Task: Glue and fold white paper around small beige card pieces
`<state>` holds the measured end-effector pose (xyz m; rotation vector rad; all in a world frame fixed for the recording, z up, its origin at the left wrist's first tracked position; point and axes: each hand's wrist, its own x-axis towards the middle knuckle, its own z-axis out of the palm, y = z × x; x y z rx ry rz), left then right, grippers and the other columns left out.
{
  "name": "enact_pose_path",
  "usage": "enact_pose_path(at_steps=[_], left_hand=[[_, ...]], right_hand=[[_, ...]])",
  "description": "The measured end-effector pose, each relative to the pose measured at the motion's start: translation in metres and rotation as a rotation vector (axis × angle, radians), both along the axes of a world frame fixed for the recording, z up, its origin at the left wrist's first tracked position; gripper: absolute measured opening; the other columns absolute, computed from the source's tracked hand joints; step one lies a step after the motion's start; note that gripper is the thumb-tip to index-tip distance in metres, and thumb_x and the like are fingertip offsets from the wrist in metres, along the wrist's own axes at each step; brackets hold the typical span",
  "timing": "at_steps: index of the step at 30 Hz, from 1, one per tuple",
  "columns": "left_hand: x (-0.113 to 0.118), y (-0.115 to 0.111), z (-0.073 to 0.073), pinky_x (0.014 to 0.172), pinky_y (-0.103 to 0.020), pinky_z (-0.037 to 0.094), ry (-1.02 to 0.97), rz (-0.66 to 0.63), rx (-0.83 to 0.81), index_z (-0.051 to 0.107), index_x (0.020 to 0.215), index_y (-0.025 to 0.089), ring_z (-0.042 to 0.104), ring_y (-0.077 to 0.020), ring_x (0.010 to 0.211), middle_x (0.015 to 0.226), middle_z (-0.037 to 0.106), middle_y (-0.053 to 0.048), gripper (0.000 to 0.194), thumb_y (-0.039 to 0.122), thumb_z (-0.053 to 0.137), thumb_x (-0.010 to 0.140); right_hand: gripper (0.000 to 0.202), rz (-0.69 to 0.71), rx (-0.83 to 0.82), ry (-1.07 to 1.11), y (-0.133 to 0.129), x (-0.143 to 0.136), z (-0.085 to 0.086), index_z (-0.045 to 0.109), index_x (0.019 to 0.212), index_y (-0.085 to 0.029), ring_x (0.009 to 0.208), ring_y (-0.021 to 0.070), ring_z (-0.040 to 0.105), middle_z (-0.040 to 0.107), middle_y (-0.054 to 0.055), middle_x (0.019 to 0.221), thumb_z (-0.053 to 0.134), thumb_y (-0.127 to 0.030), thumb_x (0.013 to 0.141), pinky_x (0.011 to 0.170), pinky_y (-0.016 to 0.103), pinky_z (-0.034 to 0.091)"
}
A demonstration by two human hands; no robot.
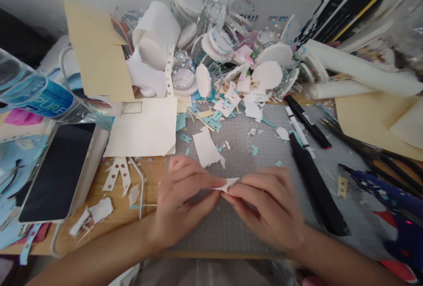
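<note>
Between my two hands is a small piece of white paper (228,184), pinched from both sides above the grey cutting mat (211,224). My left hand (185,193) grips its left end between thumb and fingertips. On the other side my right hand (267,202) holds the right end, its fingers slightly blurred. Just beyond the hands lies a torn white paper piece (206,147) on the mat. Small paper figures with drawn faces (228,101) rest farther back among blue and cream scraps.
A phone (59,167) and a tilted water bottle (42,96) are at left, near a cream card (145,127). Right of the hands lie a black pen (307,120), a black strip (317,189), scissors (380,154) and a blue glue gun (383,193). White discs (267,74) crowd the back.
</note>
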<state>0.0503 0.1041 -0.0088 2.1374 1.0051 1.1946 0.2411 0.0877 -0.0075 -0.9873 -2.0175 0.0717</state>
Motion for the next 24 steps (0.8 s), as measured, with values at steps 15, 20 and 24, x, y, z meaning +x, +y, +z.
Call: enact_pose_path(at_steps=[15,20,24], left_hand=[[0.0069,0.0012,0.0047,0.073,-0.033,0.052,-0.257,-0.165,-0.321,0.074,0.098,0.019,0.069,-0.0170,0.074,0.080,0.076,-0.005,0.017,0.010,0.065,0.088],[0.0077,0.0018,0.0044,0.069,-0.031,0.054,-0.313,-0.106,-0.368,0.075,0.091,0.021,0.067,-0.0157,0.069,0.078,0.075,-0.004,0.017,0.008,0.065,0.087],[0.0076,0.0017,0.0037,0.070,-0.030,0.054,-0.341,-0.110,-0.343,0.076,0.094,0.021,0.068,-0.0157,0.070,0.079,0.076,-0.004,0.019,0.006,0.066,0.086]], right_hand=[[0.007,-0.020,-0.063,0.073,0.0058,-0.0006,-0.0021,0.061,0.091,-0.019,0.078,0.0133,0.060,0.064,0.001,0.081,0.056,-0.020,0.096,0.075,0.029,0.047],[0.010,-0.007,-0.065,0.093,0.0085,0.0016,0.0031,0.056,0.085,-0.022,0.072,0.0116,0.061,0.065,-0.003,0.076,0.059,-0.022,0.095,0.069,0.028,0.048],[0.002,-0.070,-0.012,0.016,0.0069,0.0039,0.0040,0.062,0.092,-0.021,0.076,0.0125,0.059,0.062,0.000,0.081,0.062,-0.021,0.093,0.074,0.029,0.047]])
